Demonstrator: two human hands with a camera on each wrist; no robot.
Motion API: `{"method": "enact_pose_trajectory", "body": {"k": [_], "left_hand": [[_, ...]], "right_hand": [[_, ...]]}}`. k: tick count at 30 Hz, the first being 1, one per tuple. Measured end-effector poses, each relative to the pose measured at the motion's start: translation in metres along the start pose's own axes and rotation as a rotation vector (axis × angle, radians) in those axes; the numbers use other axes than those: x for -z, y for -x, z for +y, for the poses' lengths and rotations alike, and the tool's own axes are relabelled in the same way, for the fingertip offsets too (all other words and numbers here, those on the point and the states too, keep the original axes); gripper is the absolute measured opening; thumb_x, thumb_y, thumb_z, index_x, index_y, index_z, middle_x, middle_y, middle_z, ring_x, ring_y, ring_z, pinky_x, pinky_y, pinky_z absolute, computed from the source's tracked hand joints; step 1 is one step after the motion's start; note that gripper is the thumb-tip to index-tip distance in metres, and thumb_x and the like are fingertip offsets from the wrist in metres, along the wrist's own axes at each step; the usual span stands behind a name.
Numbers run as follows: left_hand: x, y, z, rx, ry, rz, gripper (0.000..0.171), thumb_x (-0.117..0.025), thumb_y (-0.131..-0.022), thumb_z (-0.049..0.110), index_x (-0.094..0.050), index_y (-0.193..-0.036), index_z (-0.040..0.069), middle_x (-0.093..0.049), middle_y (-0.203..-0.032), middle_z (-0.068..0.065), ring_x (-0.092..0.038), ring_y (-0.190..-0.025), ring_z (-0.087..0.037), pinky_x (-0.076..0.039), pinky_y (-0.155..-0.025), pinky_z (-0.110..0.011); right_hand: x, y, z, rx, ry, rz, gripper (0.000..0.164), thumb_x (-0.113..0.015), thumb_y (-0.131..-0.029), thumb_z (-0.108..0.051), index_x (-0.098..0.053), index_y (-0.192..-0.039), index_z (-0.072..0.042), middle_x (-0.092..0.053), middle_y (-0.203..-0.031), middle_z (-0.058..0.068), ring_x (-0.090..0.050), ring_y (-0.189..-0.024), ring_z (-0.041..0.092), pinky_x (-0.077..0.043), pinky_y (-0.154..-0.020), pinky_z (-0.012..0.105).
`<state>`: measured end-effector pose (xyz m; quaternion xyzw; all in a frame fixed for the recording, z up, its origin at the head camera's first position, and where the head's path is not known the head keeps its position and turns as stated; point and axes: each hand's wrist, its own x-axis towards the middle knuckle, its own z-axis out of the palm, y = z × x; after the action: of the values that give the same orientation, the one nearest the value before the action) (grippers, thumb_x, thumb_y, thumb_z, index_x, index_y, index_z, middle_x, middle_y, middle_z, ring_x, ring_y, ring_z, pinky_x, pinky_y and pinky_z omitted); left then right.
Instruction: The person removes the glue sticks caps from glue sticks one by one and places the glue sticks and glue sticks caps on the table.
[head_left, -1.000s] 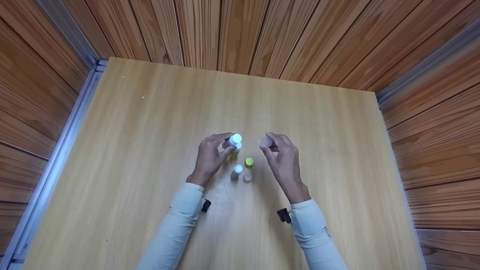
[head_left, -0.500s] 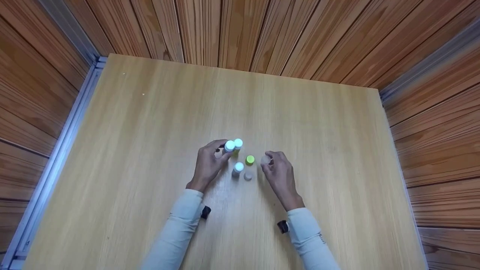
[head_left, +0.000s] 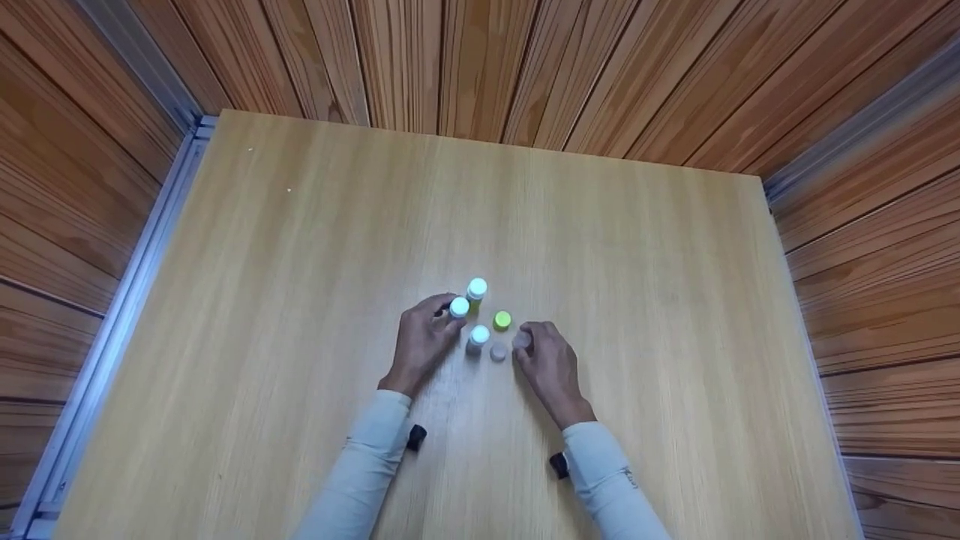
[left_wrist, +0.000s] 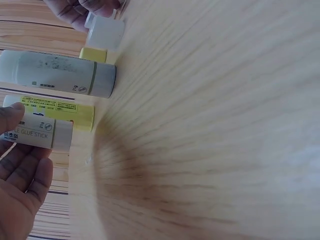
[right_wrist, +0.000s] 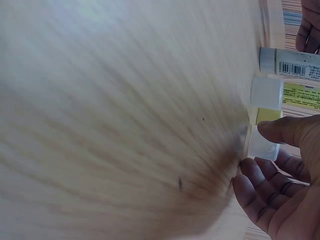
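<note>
My left hand (head_left: pixel 424 341) grips an uncapped white glue stick (left_wrist: pixel 32 131), upright, its base close over the table. Just beyond it stands a yellow glue stick (head_left: pixel 476 292) with a white top. A second white glue stick (head_left: pixel 478 340) stands nearer to me. My right hand (head_left: pixel 551 369) pinches a whitish cap (right_wrist: pixel 264 144) between thumb and fingers, low at the tabletop. Between the hands, a yellow-green cap (head_left: pixel 502 321) and another whitish cap (head_left: pixel 499 352) sit on the table.
The wood-grain table (head_left: pixel 360 210) reaches back to a wood-plank wall (head_left: pixel 480 67). A metal rail (head_left: pixel 142 292) runs along its left edge. Two tiny white specks lie at the back left.
My left hand has brought its glue stick down and toward me, beside the yellow one. My right hand has lowered its cap toward me and leftward, near the other caps.
</note>
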<state>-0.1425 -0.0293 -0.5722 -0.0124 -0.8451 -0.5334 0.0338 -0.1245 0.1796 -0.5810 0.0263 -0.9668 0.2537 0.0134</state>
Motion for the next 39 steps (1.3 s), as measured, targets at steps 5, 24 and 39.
{"method": "enact_pose_trajectory", "body": {"k": [5, 24, 39], "left_hand": [[-0.002, 0.002, -0.005, 0.002, 0.011, 0.004, 0.028, -0.072, -0.086, 0.01, -0.068, -0.114, 0.012, -0.068, -0.114, -0.002, -0.062, -0.107, -0.016, -0.05, -0.094, -0.037], [-0.008, 0.012, -0.018, 0.057, 0.014, -0.019, 0.033, -0.072, -0.086, 0.007, -0.066, -0.118, 0.008, -0.067, -0.118, -0.003, -0.059, -0.116, -0.015, -0.046, -0.099, -0.031], [-0.012, 0.013, -0.021, 0.017, -0.039, -0.054, 0.046, -0.073, -0.086, 0.015, -0.06, -0.128, 0.005, -0.062, -0.128, -0.008, -0.054, -0.123, -0.02, -0.043, -0.102, -0.034]], "right_hand": [[-0.002, 0.001, -0.001, 0.01, 0.016, -0.006, 0.029, -0.073, -0.083, -0.01, -0.066, -0.11, -0.003, -0.063, -0.102, 0.01, -0.062, -0.096, 0.023, -0.052, -0.084, 0.037], [-0.008, 0.007, -0.001, 0.008, 0.025, -0.04, 0.029, -0.074, -0.085, -0.011, -0.065, -0.111, -0.003, -0.061, -0.104, 0.008, -0.059, -0.097, 0.021, -0.05, -0.086, 0.035], [-0.009, 0.012, 0.007, 0.028, -0.019, -0.004, 0.033, -0.073, -0.084, -0.009, -0.063, -0.115, 0.0, -0.061, -0.104, 0.01, -0.058, -0.097, 0.023, -0.05, -0.087, 0.036]]}}
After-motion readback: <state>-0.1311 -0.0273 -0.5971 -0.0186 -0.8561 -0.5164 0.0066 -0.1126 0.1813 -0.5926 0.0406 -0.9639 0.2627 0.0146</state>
